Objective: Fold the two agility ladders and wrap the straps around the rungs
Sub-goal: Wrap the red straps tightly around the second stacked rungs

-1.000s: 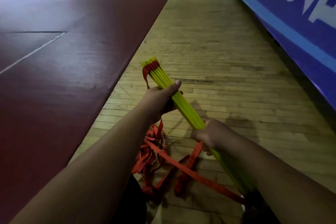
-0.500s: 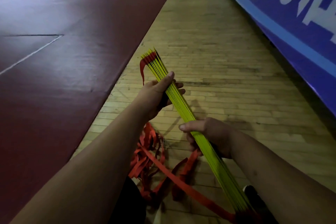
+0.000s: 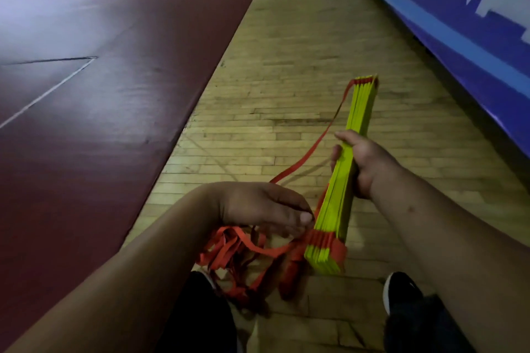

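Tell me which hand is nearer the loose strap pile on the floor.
Left. The left hand is just above the strap pile; the right hand grips the rungs higher up, farther right.

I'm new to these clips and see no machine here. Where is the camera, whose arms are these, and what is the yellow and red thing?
There is no machine: a person works with bare hands. The one camera sits on their head and looks down along the arms. The right hand grips a stack of flat yellow plastic rungs, a folded agility ladder, around its middle and holds it at a slant. The left hand reaches to the stack's near end. Blur hides whether it pinches anything. Red webbing straps lie heaped on the wooden plank floor. A dark red mat lies to the left, a blue banner to the right, and a black shoe shows below.
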Motion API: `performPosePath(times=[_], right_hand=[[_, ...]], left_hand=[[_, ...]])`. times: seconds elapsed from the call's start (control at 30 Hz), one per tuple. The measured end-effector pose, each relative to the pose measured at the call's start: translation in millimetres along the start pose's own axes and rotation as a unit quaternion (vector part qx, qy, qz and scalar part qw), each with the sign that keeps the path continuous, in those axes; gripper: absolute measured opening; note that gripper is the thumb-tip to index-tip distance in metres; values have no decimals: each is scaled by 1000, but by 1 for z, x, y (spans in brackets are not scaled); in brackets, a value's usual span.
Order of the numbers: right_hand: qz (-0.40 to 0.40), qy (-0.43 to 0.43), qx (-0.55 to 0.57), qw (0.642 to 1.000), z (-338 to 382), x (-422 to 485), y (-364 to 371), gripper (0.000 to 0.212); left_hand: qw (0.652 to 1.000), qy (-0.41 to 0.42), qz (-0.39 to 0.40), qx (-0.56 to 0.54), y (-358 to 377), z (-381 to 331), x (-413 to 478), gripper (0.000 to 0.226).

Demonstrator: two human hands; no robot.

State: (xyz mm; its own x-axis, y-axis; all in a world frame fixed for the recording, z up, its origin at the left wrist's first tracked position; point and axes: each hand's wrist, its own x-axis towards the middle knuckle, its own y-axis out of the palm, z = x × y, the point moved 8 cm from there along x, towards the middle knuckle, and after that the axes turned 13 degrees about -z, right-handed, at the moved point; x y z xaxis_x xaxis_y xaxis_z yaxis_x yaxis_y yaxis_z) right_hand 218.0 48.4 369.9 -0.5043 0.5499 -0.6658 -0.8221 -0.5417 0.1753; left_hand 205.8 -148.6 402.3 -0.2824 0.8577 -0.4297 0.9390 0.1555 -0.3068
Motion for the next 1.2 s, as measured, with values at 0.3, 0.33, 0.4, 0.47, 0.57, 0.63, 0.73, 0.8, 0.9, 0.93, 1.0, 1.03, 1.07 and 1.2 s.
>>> performPosePath(times=[0.3,0.33,0.4,0.47,0.57,0.63,0.73,0.8,0.9,0.93,1.0,1.03,1.07,1.2], right_hand=[[-18,6,31,999,-3,4,-3,17],[-19,6,27,999,-4,4,-3,17],[-16,7,22,1000,-6,5,-2,18],[-13,6,21,1000,-5,3,-2,19],[-8,3,-4,1000,-4,0,-3,22],[-12,6,-9,1000,-4,0,-5,18],[-11,16,-3,1000,-5,1,-6,15],[-4,11,-18,1000,-5,-1,-7,21],[9,-17,-32,999,-1,-2,-9,43],[13,-27,-29,999,1,-1,-9,52],[27,-47,-27,998,8,0,-10,62],[36,-53,-28,998,10,0,-10,63],[44,-56,-25,997,12,0,-10,62],[83,-74,-8,994,18,-7,-8,50]], left_hand=[[995,71,-48,56,1,-15,-11,13],[995,66,-50,63,1,-15,-10,12],[996,49,-49,60,3,-12,-7,6],[998,38,-35,46,8,-13,-5,8],[997,46,-32,50,12,-14,-1,15],[997,43,-29,57,13,-14,1,17],[995,44,-24,88,13,-16,2,23],[993,54,-27,105,12,-17,4,21],[996,48,-26,75,12,-16,5,6],[996,46,-27,65,12,-17,4,9],[996,53,-24,66,10,-17,3,8],[995,60,-21,74,9,-17,3,8],[994,66,-18,83,8,-16,4,11],[990,77,-23,116,2,-14,5,16]])
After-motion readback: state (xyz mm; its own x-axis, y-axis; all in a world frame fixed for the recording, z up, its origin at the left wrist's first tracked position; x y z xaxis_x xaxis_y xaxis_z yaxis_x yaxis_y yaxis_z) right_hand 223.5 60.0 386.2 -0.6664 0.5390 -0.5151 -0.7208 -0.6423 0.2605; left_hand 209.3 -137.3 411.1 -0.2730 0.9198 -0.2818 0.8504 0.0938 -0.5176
